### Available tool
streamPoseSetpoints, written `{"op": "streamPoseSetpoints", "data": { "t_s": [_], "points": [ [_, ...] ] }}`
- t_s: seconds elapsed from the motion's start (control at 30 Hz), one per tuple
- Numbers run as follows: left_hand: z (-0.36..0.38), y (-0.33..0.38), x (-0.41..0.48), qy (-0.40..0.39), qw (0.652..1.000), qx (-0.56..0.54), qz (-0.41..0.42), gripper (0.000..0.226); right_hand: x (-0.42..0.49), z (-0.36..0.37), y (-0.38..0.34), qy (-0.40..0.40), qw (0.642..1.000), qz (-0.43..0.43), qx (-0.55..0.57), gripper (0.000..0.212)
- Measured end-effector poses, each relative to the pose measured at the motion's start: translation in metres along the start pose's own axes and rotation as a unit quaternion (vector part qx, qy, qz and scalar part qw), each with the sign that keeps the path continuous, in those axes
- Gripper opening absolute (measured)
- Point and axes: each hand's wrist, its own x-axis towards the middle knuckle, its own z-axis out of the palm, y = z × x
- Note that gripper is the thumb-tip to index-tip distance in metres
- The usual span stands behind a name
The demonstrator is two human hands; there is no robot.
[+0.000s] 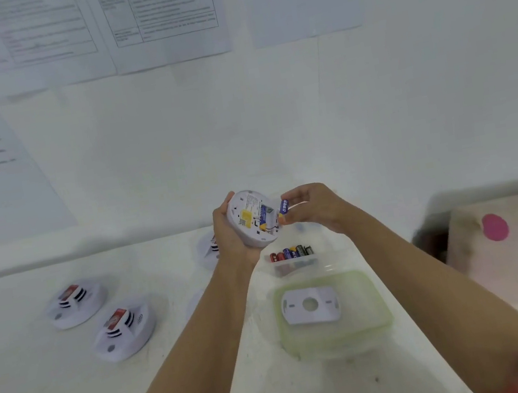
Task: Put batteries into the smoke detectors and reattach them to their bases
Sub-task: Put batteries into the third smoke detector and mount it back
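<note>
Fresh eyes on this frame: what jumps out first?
Dead centre, the left hand holds an upturned detector while the right hand pinches a blue battery at its edge. Below, spare batteries lie in a clear tub and a base plate rests on a green-rimmed lid. Two more detectors sit at left.

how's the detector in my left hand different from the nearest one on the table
The held detector is tilted up in the left hand; the table detector lies flat. The held detector shows its back, yellow label and battery bay; the table detector shows a red sticker and dark vents. Both are round and white.
</note>
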Motion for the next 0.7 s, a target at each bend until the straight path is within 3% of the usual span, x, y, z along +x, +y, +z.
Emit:
{"op": "streamPoseSetpoints", "data": {
  "t_s": [0.13, 0.4, 0.7],
  "points": [
    [-0.008, 0.001, -0.021, -0.013, 1.0, 0.008, 0.006, 0.034, -0.025, 0.014, -0.002, -0.016, 1.0, -0.015, 0.008, 0.036],
    [-0.008, -0.009, -0.042, 0.017, 1.0, 0.013, 0.004, 0.034, -0.05, 0.021, -0.01, -0.08, 0.992, -0.027, -0.095, 0.048],
    [-0.002, -0.03, -0.054, 0.065, 0.998, -0.013, 0.003, 0.034, -0.061, 0.026, -0.014, -0.118, 0.971, 0.016, -0.209, 0.023]
  ]
}}
